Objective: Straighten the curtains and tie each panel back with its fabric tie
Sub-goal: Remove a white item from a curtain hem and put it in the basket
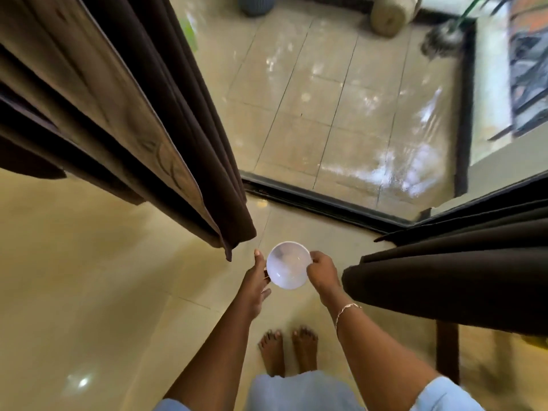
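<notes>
Standing barefoot between both dark curtain panels — left panel (184, 161), right panel (444, 271), neither tied — the person pinches a white bowl (287, 265) in the right hand (323, 271), left hand (256, 280) open beside it, so curtain work probably waits.

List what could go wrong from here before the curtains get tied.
1. The white bowl occupies both the left hand and right hand; reaching for either curtain panel now may drop it.
2. The glossy tile floor under bare feet could be slippery.
</notes>
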